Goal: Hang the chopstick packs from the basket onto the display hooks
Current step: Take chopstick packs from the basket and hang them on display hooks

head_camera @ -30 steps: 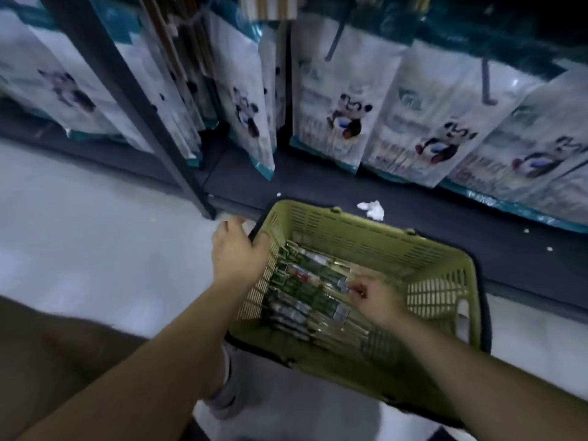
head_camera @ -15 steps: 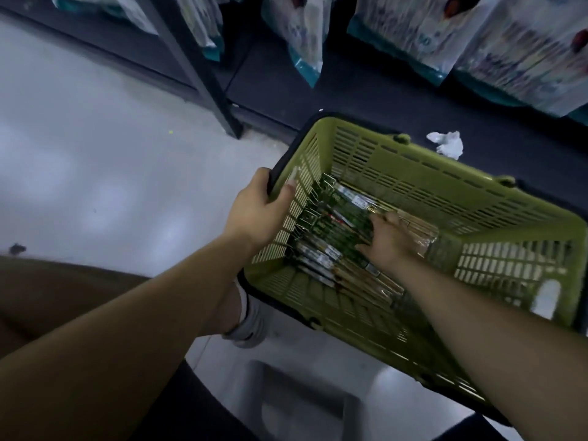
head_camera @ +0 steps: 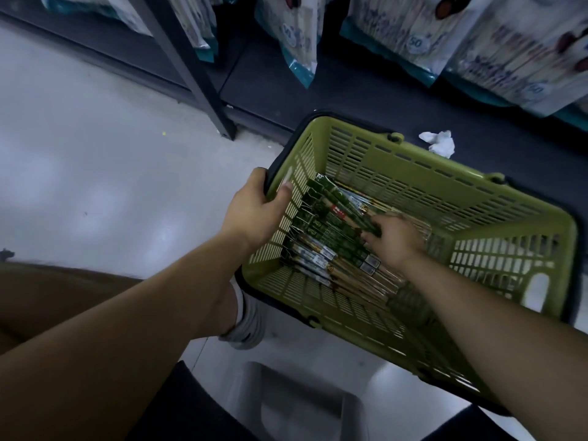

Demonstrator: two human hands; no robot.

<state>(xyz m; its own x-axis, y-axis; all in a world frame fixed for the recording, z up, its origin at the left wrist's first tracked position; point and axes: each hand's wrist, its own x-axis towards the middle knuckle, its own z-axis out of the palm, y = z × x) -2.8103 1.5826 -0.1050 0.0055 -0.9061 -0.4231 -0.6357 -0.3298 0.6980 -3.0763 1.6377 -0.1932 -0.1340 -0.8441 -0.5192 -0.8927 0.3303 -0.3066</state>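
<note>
The chopstick packs [head_camera: 321, 249] lie side by side on the bottom of the basket [head_camera: 445, 173], with what look like their header ends pointing at the wall under your left thumb. One green pack [head_camera: 340, 202] is tilted up off the pile. Its header end is raised and its other end sits inside your right hand [head_camera: 394, 241], whose fingers are curled and clamped round it. I cannot tell whether a second pack is caught in the same grip. Your left hand [head_camera: 254, 211] holds the basket's corner, with the fingers wrapped over the outside of the rim and the thumb pressed on the inner wall.

The step looks to be drawing one pack out. Check with your fingertips that you hold only one, and let any passenger drop back. Lift along the pack's length, up and away from the packs beneath your fingers, so its header does not snag a neighbour. Brace the rim firmly with your left fingers so the basket does not shift as the pack comes free. Turn the header end uppermost as you rise.

No hook is in view. The hanging bags [head_camera: 299, 43] beyond your fingertips suggest the display is above. The crumpled paper [head_camera: 439, 143] past the far rim needs no attention.
</note>
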